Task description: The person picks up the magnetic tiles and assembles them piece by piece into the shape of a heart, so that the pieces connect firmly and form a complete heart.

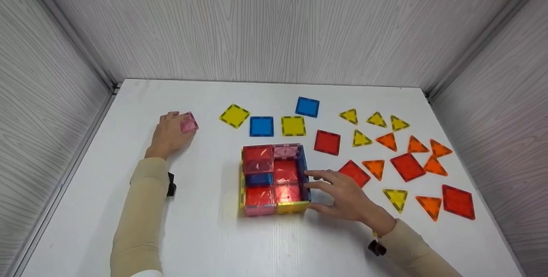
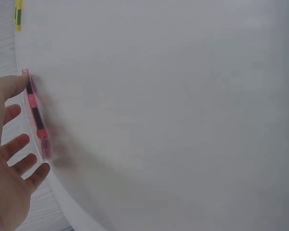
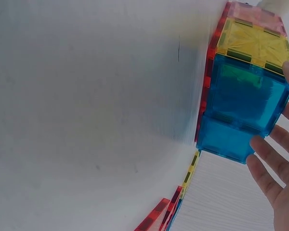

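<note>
Right hand nearest, spread wide, thumb and fingers fanned out, fingertips up against the blue side of the open-topped box of magnetic tiles. Further off, on the far left, the left hand has its thumb on a pink square tile, the other fingers loosely bent; whether they pinch it, I can't tell. All this on a white tabletop! Right of the box lie four red squares, orange triangles and yellow triangles; beyond it, two blue squares and two yellow squares. Behind, pale wood-grain walls close in three sides.
</note>
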Motion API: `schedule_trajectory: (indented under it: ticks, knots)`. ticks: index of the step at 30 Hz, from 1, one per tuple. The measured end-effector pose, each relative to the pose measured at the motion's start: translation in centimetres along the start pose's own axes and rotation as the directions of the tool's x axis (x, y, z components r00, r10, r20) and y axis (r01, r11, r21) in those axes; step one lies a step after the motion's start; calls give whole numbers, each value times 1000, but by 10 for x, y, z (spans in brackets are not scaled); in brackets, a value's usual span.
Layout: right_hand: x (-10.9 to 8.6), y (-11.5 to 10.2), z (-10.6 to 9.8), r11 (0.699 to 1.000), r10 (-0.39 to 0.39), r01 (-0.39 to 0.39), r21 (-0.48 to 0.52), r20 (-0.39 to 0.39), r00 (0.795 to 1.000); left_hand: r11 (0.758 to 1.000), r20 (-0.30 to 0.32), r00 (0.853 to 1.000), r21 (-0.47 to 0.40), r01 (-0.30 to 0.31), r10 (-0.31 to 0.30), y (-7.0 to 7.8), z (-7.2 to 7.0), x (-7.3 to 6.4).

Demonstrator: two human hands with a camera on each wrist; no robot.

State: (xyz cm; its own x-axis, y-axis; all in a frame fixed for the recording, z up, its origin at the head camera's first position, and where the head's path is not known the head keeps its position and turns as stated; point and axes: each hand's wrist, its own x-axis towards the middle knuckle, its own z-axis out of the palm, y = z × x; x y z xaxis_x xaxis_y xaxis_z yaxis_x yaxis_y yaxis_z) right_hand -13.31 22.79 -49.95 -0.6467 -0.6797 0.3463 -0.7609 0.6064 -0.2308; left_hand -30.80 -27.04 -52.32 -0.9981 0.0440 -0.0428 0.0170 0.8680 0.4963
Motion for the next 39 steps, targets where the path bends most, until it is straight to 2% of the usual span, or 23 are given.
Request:
schedule_trajectory:
  ticks: [5,15,20,24,32,36,39]
  knots:
    - [-1,-1,1,1000,-8,8,14,-4,1000,1000,27,1000,25,0,0,-1,-1,0]
    - [1,-3,0,1000,-7,7,17,-2,1000,997,42,998,55,-49,47,3,-6,-9]
    - [2,-3,-1,1000,7,-7,9,11,1000,996,49,996,58,-71,68,12,-7,-12]
    - [1,-3,-1,1000,18,-18,0,20,1000,993,50,994,67,-100,97,32,-9,-12]
    - [0,-3,0,1000,23,-23,5,19,1000,978,66,982,94,-184,178,91,-9,-22]
    - [0,-3,1,1000,9,-9,-1,11,1000,960,39,962,72,-271,269,120,-5,-35]
    - [-1,-2,1,1000,5,-5,0,2,1000,934,27,935,51,-354,353,143,0,-44]
